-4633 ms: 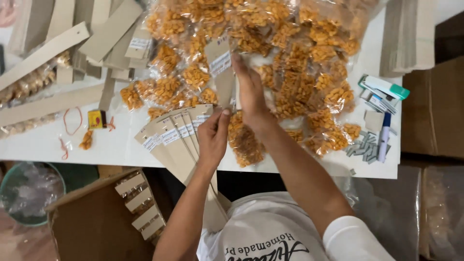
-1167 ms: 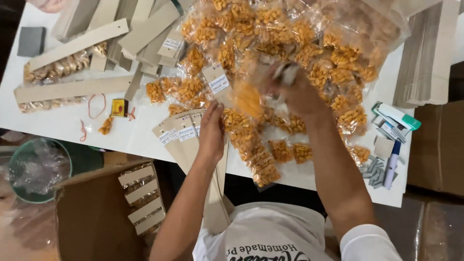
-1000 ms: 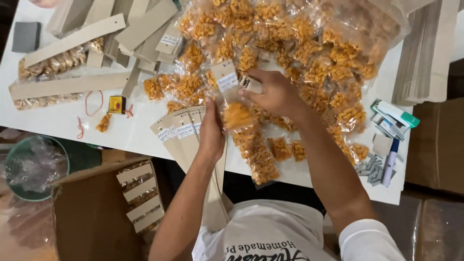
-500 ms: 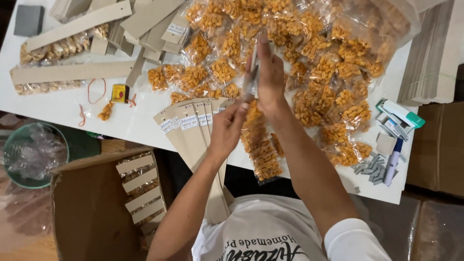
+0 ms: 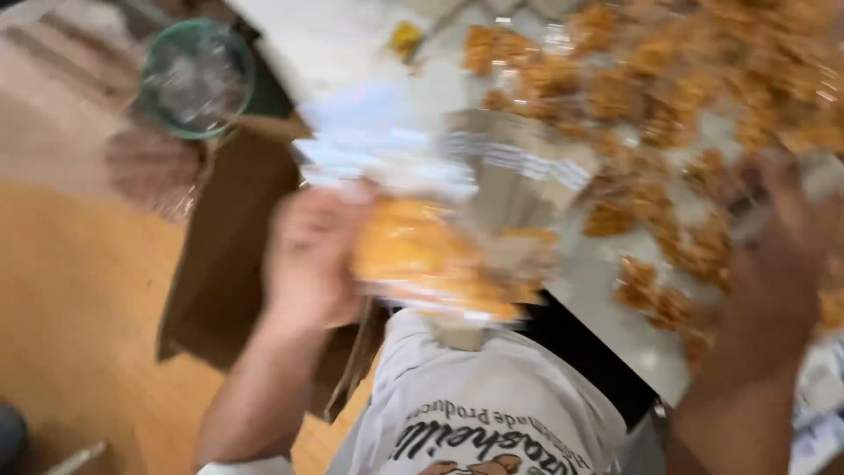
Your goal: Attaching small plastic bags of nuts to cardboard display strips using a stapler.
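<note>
Head view, heavily blurred: left hand [image 5: 312,259] closed around one end of a clear plastic packet of orange snack pieces [image 5: 431,259], lifted just off the white table's [image 5: 615,303] near edge, above a brown cardboard box [image 5: 233,242]; right hand [image 5: 778,264] over heaped clear bags of orange snacks [image 5: 694,105], grip impossible to tell

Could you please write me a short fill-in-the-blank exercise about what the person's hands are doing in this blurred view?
1. The left hand holds a clear packet of ____ snack pieces.
2. The right hand reaches over the pile of snack bags on the ____ table.
3. The round bin with a green rim stands on the ____.

Missing words: orange; white; floor
</note>
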